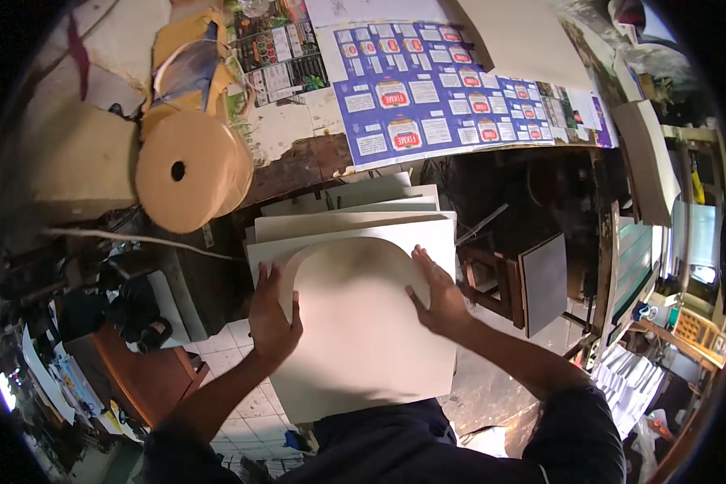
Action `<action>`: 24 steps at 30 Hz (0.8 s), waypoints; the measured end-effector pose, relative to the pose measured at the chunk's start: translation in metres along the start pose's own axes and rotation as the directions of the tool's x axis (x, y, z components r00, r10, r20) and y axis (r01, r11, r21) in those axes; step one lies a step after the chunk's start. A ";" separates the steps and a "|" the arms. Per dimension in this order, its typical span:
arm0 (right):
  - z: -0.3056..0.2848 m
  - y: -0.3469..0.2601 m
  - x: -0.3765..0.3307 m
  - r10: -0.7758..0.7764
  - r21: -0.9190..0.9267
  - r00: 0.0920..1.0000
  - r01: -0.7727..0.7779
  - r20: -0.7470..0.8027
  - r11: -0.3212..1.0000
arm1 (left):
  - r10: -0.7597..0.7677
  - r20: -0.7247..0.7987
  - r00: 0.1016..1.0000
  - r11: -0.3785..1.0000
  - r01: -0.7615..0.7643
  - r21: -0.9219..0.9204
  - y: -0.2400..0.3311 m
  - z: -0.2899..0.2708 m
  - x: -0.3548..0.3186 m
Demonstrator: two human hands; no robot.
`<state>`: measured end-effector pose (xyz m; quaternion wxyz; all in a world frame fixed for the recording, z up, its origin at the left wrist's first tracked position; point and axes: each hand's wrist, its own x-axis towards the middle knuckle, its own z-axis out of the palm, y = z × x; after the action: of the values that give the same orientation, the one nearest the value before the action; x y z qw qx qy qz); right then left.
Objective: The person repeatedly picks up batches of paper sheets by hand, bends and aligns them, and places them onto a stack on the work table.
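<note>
A large off-white sheet of paper or card stands in front of my body, its upper end bowed into a rounded arch. My left hand is at its left edge, the thumb on the near face and the fingers along the outer side. My right hand grips the opposite edge in the same way, fingers pointing up. Just behind the bowed sheet is a flat white sheet. More pale boards stack up beyond that one. Whether my hands hold one sheet or several, I cannot tell.
A table with a blue printed sheet lies ahead. At the far left sits a big brown roll. A grey panel leans by a wooden frame on the right. White paper stacks stand lower right; a brown board is lower left.
</note>
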<state>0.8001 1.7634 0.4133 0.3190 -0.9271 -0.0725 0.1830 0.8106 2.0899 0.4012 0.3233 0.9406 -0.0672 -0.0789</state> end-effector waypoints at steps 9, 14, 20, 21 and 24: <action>0.023 0.015 0.021 0.044 -0.216 0.999 -0.039 0.020 0.976 | 0.061 -0.039 0.997 0.973 -0.050 0.227 -0.041 0.018 0.015; 0.023 0.051 0.029 0.025 -0.207 0.982 -0.064 -0.185 0.976 | 0.079 -0.149 0.986 0.975 -0.045 0.216 -0.068 0.026 0.025; -0.005 0.081 0.026 0.463 0.319 0.885 -0.425 -0.052 0.847 | -0.520 0.252 0.816 0.735 0.578 -0.356 -0.068 -0.003 0.011; 0.016 0.108 0.008 0.426 0.315 0.881 -0.352 -0.207 0.881 | -0.487 0.024 0.873 0.851 0.481 -0.211 -0.083 0.022 -0.020; 0.068 0.104 -0.107 0.217 -0.096 0.938 -0.250 -0.272 0.963 | -0.393 -0.188 0.900 0.918 0.371 -0.144 -0.108 0.053 -0.187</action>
<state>0.6771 1.6930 0.3308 0.2408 -0.9638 0.0689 0.0917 0.6255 2.1757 0.3122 0.3556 0.9202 0.1580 -0.0428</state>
